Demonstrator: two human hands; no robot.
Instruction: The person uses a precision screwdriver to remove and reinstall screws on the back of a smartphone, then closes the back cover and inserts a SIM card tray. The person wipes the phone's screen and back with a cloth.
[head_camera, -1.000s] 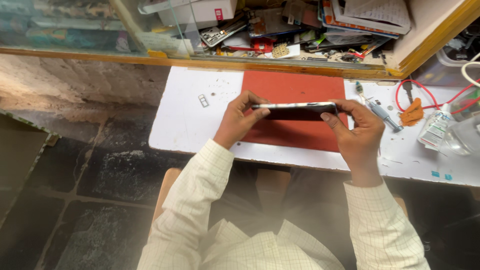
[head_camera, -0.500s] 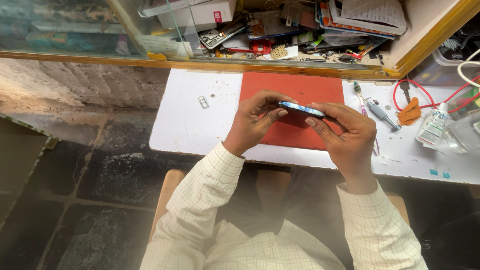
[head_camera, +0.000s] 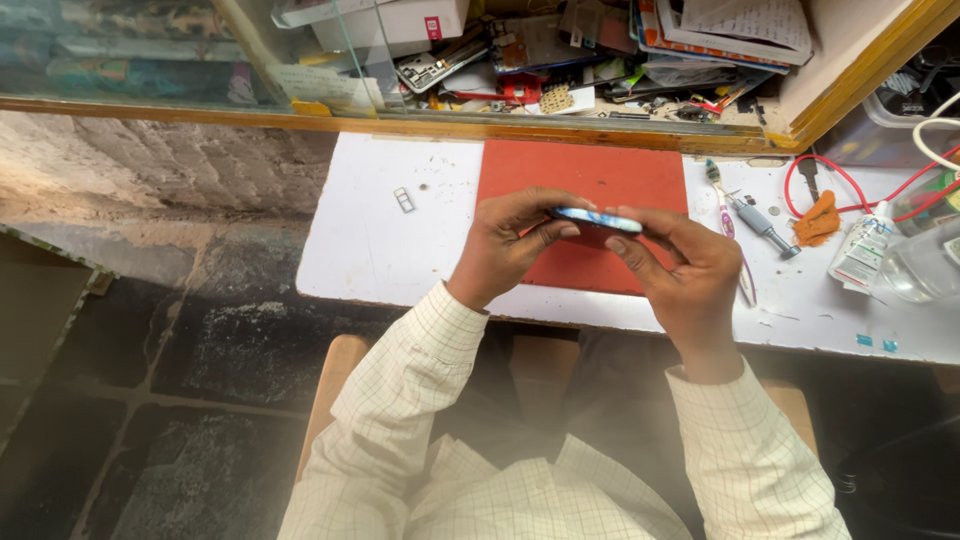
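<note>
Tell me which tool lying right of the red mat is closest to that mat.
The pink-handled toothbrush, lying lengthwise just off the red mat edge. The grey screwdriver lies farther right, toward the orange cloth.

One red mat (head_camera: 590, 180) lies on one white counter (head_camera: 370, 240). Above the mat: one phone (head_camera: 596, 219), held between two hands, left hand (head_camera: 505, 250) and right hand (head_camera: 685, 275). Left of the mat: one small metal tray (head_camera: 404, 199). Right of the mat: one screwdriver (head_camera: 762, 226), one orange cloth (head_camera: 818, 220), one white bottle (head_camera: 862, 250).
</note>
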